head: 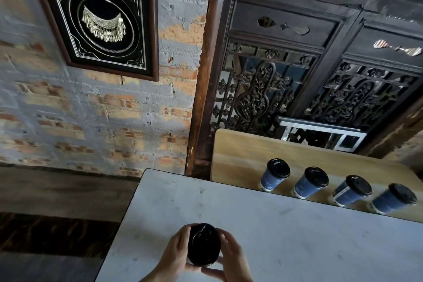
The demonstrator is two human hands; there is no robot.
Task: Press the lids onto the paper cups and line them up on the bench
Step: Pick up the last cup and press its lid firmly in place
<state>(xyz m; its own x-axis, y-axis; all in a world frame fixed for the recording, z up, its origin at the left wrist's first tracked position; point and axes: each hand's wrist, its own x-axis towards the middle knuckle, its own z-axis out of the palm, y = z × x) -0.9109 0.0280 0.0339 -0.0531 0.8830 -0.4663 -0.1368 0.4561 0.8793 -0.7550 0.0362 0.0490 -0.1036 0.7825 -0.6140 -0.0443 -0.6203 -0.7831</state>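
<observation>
Grey-washed brick wall behind pale grey worktop (274, 224). Black round plastic lid (203, 245) sat between left hand (174, 252) and right hand (231, 256), both gripping its rim; top faced up, cup beneath hidden. Four blue lidded paper cups (338, 186) stood upright, lined along wooden bench (240, 153).

A café or teahouse in an old building: lidded takeaway cups (274, 177) at right, patched brick wall (103, 110), framed silver ornament (100, 20) upper left, carved wooden screens (320, 64) upper right.
</observation>
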